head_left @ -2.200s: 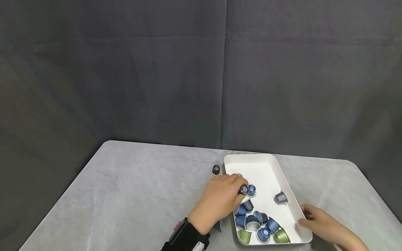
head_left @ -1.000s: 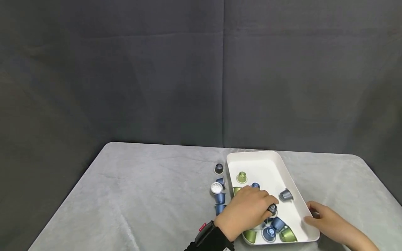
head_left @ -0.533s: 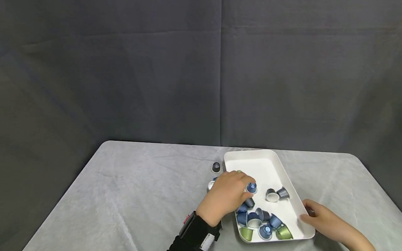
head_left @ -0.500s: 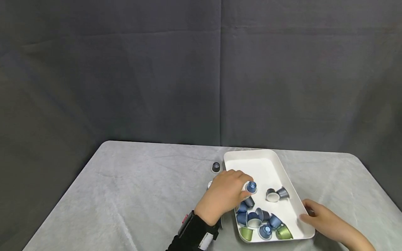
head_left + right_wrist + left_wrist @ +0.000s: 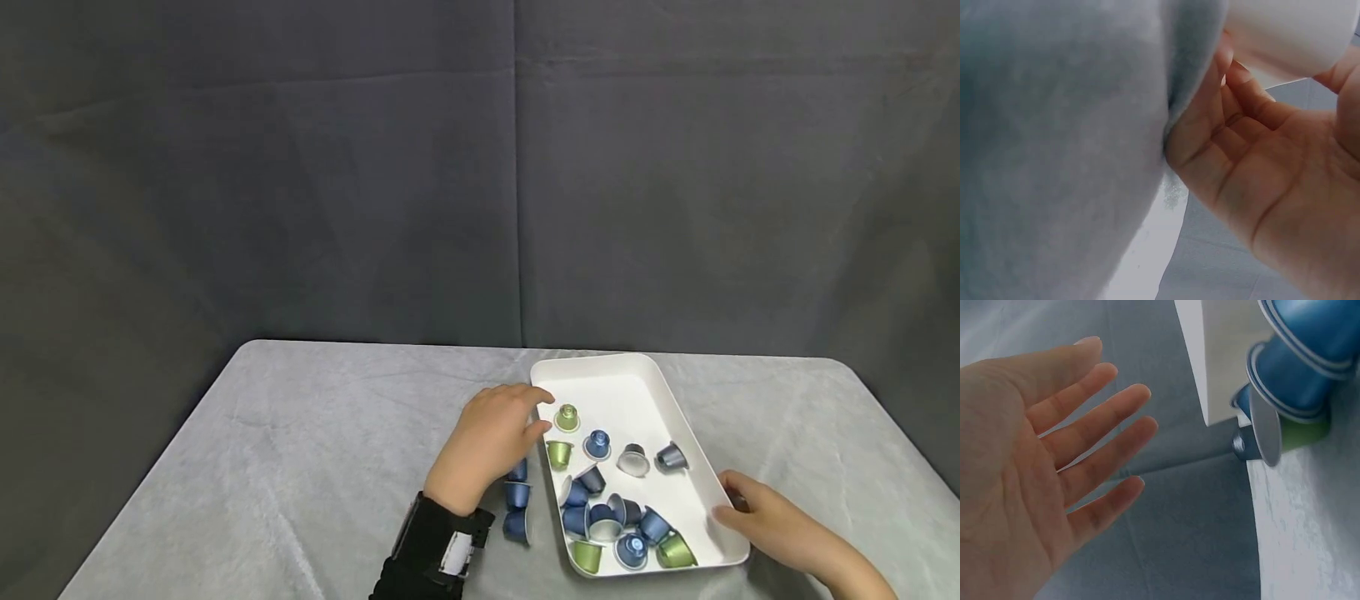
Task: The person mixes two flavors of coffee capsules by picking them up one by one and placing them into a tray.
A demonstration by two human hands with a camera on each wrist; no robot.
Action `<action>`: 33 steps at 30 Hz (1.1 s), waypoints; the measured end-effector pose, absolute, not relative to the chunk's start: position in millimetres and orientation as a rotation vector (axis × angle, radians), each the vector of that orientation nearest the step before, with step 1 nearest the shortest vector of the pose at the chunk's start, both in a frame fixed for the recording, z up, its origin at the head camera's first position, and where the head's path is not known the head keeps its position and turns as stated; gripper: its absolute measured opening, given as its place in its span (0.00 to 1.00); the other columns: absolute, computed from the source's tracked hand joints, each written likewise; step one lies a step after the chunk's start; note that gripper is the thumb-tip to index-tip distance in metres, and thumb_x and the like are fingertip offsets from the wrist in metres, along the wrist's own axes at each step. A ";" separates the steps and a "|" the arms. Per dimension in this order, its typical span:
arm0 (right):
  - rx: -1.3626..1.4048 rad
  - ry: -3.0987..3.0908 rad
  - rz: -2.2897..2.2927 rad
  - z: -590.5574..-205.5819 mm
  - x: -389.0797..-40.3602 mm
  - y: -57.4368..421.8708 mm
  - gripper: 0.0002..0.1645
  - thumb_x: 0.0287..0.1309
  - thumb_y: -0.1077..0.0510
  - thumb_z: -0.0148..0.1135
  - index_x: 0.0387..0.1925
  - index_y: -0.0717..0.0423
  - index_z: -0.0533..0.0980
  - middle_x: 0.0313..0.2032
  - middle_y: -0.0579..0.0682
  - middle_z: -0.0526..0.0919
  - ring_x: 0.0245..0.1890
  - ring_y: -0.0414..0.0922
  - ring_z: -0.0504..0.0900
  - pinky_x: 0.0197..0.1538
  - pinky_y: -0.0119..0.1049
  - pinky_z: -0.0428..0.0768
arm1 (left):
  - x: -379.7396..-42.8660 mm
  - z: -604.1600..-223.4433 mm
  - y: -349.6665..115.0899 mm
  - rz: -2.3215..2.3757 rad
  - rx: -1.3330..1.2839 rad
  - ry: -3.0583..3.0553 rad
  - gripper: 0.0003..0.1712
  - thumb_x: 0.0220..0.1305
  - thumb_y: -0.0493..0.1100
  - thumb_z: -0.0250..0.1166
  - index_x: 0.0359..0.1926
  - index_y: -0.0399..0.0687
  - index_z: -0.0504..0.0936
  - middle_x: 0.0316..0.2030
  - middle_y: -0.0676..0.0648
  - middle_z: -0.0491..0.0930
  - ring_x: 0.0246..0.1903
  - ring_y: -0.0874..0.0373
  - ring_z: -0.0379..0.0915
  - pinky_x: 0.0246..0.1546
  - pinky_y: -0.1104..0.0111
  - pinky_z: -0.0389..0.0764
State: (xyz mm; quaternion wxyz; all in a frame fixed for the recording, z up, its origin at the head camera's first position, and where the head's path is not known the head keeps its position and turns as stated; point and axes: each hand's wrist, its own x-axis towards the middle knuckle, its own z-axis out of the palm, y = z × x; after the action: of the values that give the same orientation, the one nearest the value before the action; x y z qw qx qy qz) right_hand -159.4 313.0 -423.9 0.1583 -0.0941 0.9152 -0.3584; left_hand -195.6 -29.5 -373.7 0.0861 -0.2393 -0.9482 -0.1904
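Coffee capsules, blue, green and dark grey, lie and stand in a white tray (image 5: 611, 392). My left hand (image 5: 491, 433) hovers at the tray's left rim, fingers spread and holding nothing, as its palm (image 5: 1029, 475) shows in the left wrist view. The nearest capsule to it is a green capsule (image 5: 567, 417) standing in the tray. My right hand (image 5: 772, 521) grips the tray's right edge near the front, its fingers against the outside; in the right wrist view part of the tray (image 5: 1291, 37) sits between thumb and fingers. A dark capsule (image 5: 633, 460) lies beside a grey capsule (image 5: 671, 456).
Several blue capsules (image 5: 517, 495) line the table just left of the tray, partly behind my left hand. The grey cloth-covered table (image 5: 315, 442) extends far to the left. A dark curtain (image 5: 300, 208) hangs behind it.
My left hand let go of the dark capsule inside the tray near the grey one, passed by the upright blue capsule, then withdrew left to the rim and spread its fingers. My right hand stays put.
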 end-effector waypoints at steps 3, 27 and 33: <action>-0.270 2.611 -1.026 -423.5 -160.2 312.4 0.16 0.65 0.65 0.57 0.50 0.74 0.72 0.45 0.58 0.82 0.44 0.50 0.80 0.39 0.34 0.79 | -197.6 -374.7 -35.6 -0.609 -0.675 -2.846 0.18 0.66 0.47 0.67 0.56 0.50 0.82 0.56 0.50 0.81 0.58 0.53 0.75 0.60 0.59 0.72; -0.222 2.638 -0.963 -427.8 -158.5 309.0 0.19 0.65 0.65 0.57 0.52 0.76 0.70 0.46 0.65 0.81 0.46 0.56 0.81 0.44 0.47 0.80 | -196.9 -389.2 -53.2 -0.784 -0.321 -3.173 0.18 0.64 0.51 0.68 0.41 0.39 0.79 0.29 0.46 0.79 0.26 0.56 0.70 0.27 0.62 0.73; -0.198 2.626 -0.963 -427.4 -158.6 308.5 0.20 0.65 0.65 0.57 0.52 0.78 0.70 0.46 0.65 0.80 0.46 0.56 0.81 0.45 0.50 0.80 | -196.7 -394.6 -48.7 -0.756 -0.349 -3.178 0.19 0.62 0.52 0.69 0.42 0.40 0.79 0.34 0.44 0.82 0.30 0.54 0.74 0.31 0.59 0.76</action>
State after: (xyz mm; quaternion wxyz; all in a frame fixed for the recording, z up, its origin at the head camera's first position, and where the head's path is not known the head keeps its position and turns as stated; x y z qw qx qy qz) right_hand -158.6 308.5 -427.4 0.1680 -0.0697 0.9232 -0.3386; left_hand -196.7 -48.7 -394.6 -0.0718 -0.1061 -0.9648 -0.2295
